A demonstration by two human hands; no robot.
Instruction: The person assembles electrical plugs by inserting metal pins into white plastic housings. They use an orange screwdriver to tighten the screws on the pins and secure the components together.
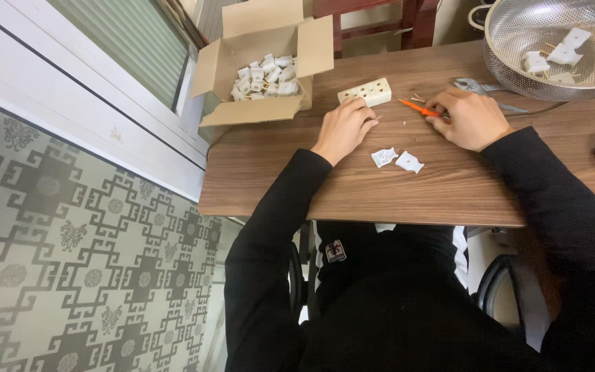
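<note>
Orange screwdriver (418, 109) is gripped by the right hand (468, 118) on the wood-grain surface (449, 186); the left hand (344, 128) rests curled beside a white socket block (366, 91). Cardboard box (263, 62) stands far left.

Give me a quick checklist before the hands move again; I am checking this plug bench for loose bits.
1. Right hand on the orange screwdriver: ok.
2. Left hand beside the white socket block; contact: cannot tell.
3. Two white plug halves lying apart on the table: ok.
4. Small loose screw between the hands: not ok.
5. Open cardboard box within reach: ok.
</note>
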